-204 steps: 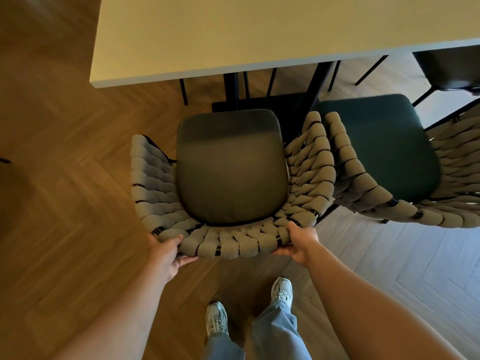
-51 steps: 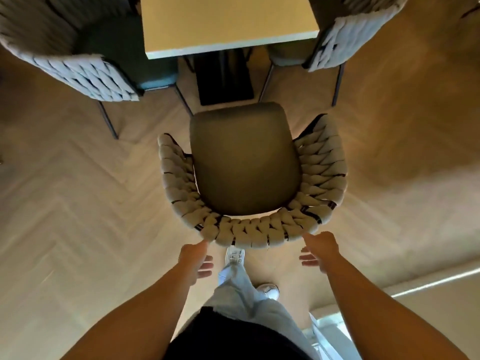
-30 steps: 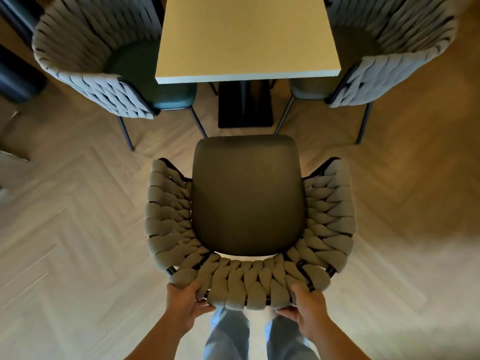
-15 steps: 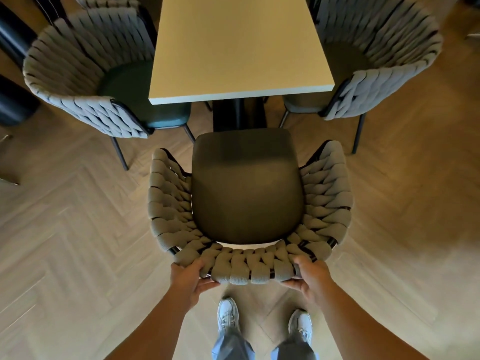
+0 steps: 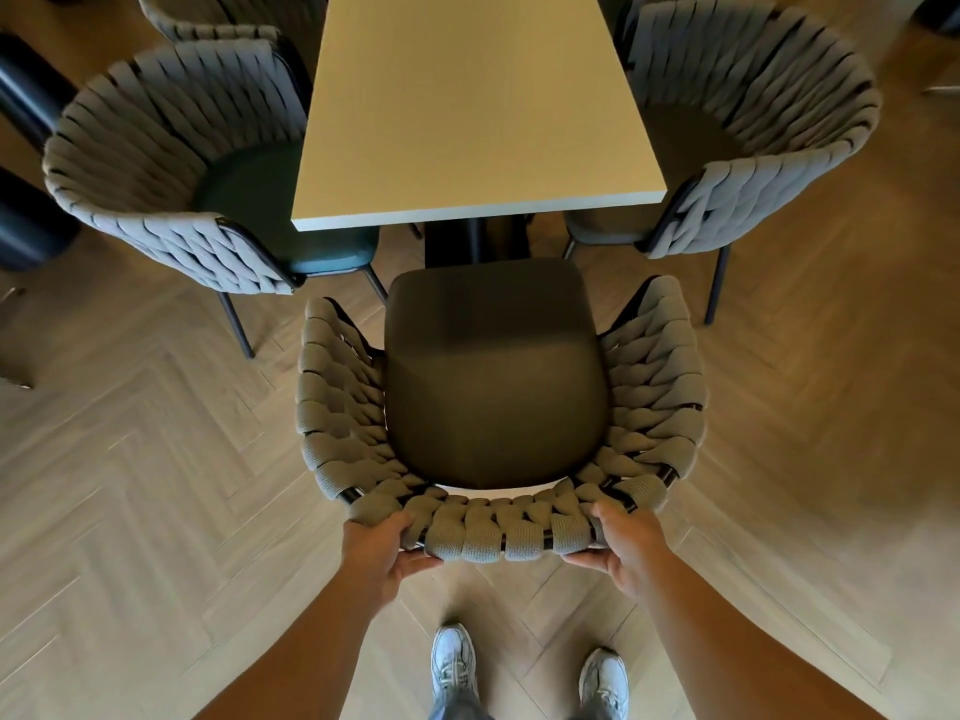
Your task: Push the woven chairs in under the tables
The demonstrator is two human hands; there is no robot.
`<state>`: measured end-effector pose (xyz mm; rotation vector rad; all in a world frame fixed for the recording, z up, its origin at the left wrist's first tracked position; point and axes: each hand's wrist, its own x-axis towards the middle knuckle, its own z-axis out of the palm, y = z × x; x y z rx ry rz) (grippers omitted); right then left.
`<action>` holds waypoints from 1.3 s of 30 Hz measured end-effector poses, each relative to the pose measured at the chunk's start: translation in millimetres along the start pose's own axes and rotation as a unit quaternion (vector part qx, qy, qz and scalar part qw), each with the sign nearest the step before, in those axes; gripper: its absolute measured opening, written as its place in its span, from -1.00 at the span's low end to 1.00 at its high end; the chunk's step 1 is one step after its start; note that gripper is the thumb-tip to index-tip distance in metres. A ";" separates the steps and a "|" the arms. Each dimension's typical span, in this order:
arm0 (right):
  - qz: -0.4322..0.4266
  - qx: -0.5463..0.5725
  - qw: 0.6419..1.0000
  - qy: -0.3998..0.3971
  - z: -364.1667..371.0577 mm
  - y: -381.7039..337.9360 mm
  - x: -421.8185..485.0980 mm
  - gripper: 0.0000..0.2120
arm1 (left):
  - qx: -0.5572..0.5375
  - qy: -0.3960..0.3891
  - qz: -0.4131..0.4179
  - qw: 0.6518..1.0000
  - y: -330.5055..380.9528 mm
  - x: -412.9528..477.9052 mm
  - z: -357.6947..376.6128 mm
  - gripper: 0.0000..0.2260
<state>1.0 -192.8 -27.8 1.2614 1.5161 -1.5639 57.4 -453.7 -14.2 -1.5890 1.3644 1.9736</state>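
The woven chair (image 5: 493, 376) has slid closer to the table (image 5: 467, 122) in the last half second, its seat front just short of the near edge (not yet under), while the left hand (image 5: 382, 556) and right hand (image 5: 626, 550) both curl round its back rim, so more pushing seems needed.

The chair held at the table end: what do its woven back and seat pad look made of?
Grey-beige wraparound chair back: thick matte knitted-looking straps woven over a black frame, probably metal, showing in gaps. Dark olive seat pad: smooth matte upholstery, fabric or faux leather; cannot tell which.
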 end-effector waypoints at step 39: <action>-0.059 -0.272 0.960 0.029 8.8 -36.4 -56.0 -0.69 | 0.104 -0.036 0.000 0.994 51.6 -24.3 -13.2 -0.67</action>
